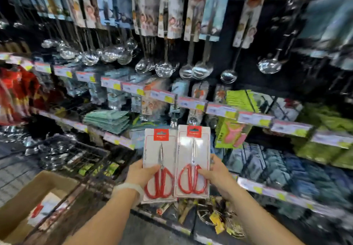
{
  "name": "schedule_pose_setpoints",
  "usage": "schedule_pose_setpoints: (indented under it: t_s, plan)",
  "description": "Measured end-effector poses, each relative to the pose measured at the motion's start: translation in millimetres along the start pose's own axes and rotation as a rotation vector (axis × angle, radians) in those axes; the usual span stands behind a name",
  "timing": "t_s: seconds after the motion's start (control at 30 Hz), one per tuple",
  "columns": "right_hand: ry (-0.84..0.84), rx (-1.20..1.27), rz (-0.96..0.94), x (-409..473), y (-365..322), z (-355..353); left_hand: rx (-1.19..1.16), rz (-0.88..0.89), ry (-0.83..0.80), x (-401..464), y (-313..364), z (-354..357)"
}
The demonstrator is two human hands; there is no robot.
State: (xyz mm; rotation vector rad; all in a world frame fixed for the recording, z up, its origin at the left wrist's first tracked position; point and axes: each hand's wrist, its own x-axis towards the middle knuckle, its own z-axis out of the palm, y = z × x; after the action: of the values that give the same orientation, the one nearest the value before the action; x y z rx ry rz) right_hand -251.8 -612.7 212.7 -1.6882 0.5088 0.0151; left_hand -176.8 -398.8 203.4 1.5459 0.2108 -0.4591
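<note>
While the left hand grips the left scissors pack and the right hand the right pack, thumbs in front, their fingers hide behind; the red labels are unreadable

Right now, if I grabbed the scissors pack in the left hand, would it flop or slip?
Probably stiff: the scissors pack stands flat though the left hand grips only its lower part. Its shiny front could be slippery. Metal scissors likely give it some weight.
</note>
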Motion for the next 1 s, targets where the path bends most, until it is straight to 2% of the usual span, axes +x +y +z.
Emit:
schedule_pose_setpoints:
  t_s: [0.13, 0.27, 0.4, 0.5, 0.73, 1.0]
  plan:
    - [0.092, -0.027, -0.006, -16, 20, -94, 0.154, 0.003, -0.096, 22, -19, 85]
    - [0.184, -0.020, 0.022, -18, 42, -185, 0.280, 0.015, -0.190, -4, -7, 174]
    - [0.234, -0.059, 0.050, -14, 58, -245, 0.434, 0.116, -0.275, 0, -12, 241]
    - [0.276, -0.074, 0.035, -13, 69, -278, 0.524, 0.115, -0.304, -1, -14, 278]
    - [0.336, -0.059, -0.031, -10, 78, -332, 0.375, -0.001, -0.316, 0, -22, 339]
    - [0.335, 0.030, -0.027, -4, 86, -346, 0.353, -0.010, -0.361, -3, -19, 357]
